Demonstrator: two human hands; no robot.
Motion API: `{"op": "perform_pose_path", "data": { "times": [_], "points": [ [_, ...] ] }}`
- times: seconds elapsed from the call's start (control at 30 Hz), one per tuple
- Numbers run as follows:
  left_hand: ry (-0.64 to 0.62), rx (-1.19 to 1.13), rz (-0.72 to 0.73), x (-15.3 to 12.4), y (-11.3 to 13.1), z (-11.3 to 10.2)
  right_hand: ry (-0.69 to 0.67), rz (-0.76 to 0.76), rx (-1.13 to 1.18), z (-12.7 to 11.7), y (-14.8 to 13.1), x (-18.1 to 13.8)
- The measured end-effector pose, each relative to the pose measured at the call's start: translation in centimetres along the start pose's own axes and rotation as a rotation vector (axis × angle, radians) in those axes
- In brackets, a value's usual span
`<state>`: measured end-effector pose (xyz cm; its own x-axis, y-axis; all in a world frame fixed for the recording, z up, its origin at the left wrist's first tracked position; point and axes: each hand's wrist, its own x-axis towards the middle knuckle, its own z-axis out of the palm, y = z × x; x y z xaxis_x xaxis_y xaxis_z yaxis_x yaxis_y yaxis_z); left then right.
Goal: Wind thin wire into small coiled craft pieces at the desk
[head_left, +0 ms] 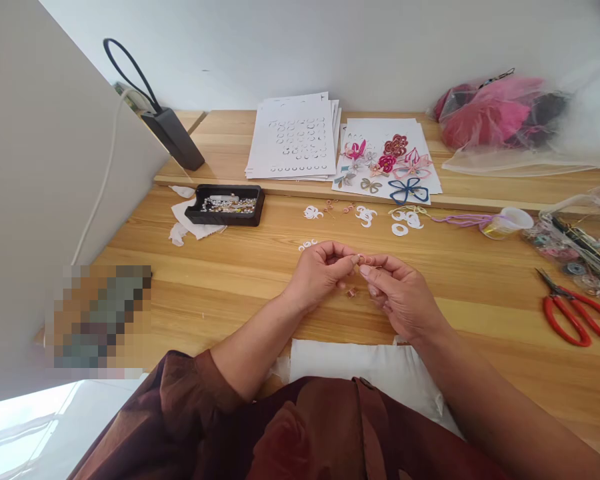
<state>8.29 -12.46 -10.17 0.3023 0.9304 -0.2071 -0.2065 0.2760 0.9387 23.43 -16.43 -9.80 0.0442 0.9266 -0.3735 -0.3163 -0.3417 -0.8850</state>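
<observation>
At the centre of the frame, a person's two bare hands were held close together above a wooden desk [220,267], with a small pinkish looped piece [365,261] between their fingertips. The left hand [316,275], extended from the lower left, had its thumb and forefinger pinched narrowly on one side of the piece. The right hand [406,299], extended from the lower right, pinched the other side, its remaining fingers curled below. Much of the piece was covered by the grip.

Just beneath the fingertips lay a small object [351,292] too indistinct to identify. White cut-out crescents [308,245] sat just beyond the left hand, with more clusters farther up the desk. A white ring [399,229] lay above the right hand. Red-handled scissors [563,291] rested at the right edge, below a clear container [575,240] of small supplies.

Left of upper centre, a black tray [225,219] held beads. At the top of the frame, printed sheets [263,133] were stacked on a raised ledge [225,143], beside colourful flower-shaped ornaments [396,145] displayed on white paper.
</observation>
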Motion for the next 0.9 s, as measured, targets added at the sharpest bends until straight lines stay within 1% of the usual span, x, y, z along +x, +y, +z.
{"op": "perform_pose_path", "data": {
  "times": [0.17,0.33,0.53,0.77,0.9],
  "points": [
    [-0.003,-0.023,0.001,0.01,-0.08,0.12,0.038,-0.021,0.0,0.19,0.05,0.02],
    [-0.023,-0.044,-0.024,0.0,-0.12,0.19,0.077,0.009,0.058,0.41,-0.08,-0.1],
    [-0.038,-0.09,-0.043,-0.12,-0.43,0.13,0.088,0.038,0.08,0.48,-0.12,-0.12],
    [-0.025,-0.145,-0.003,-0.23,-0.95,0.42,0.086,0.067,0.092,0.35,-0.25,-0.12],
    [-0.003,-0.151,-0.054,-0.36,-0.84,0.6,0.081,0.076,0.103,0.25,-0.31,-0.14]
  ]
}}
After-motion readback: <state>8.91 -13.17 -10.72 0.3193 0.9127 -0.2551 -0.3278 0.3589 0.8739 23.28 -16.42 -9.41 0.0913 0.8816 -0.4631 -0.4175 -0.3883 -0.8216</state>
